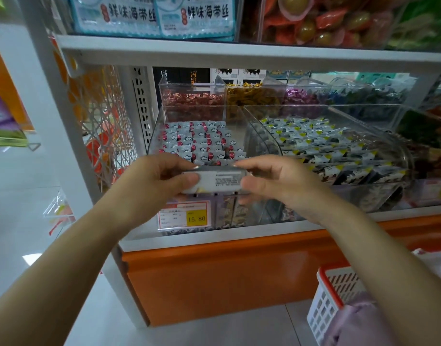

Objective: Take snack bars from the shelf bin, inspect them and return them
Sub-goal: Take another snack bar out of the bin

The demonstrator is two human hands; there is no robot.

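Fingers (188,180) of left hand (154,178) and right hand (277,183) pinch a snack bar (220,182) before a bar-filled clear bin (154,136).

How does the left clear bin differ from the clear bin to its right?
The left bin holds packets with red marks; the right bin holds packets with yellow and black marks. A price tag sits below the left bin's front; none shows at the right bin. Both are clear plastic with pale packets in rows.

A price tag (184,217) marked 15.80 is displayed. A red-rimmed white basket (324,310) is seen lower right, blue packets (152,16) above.
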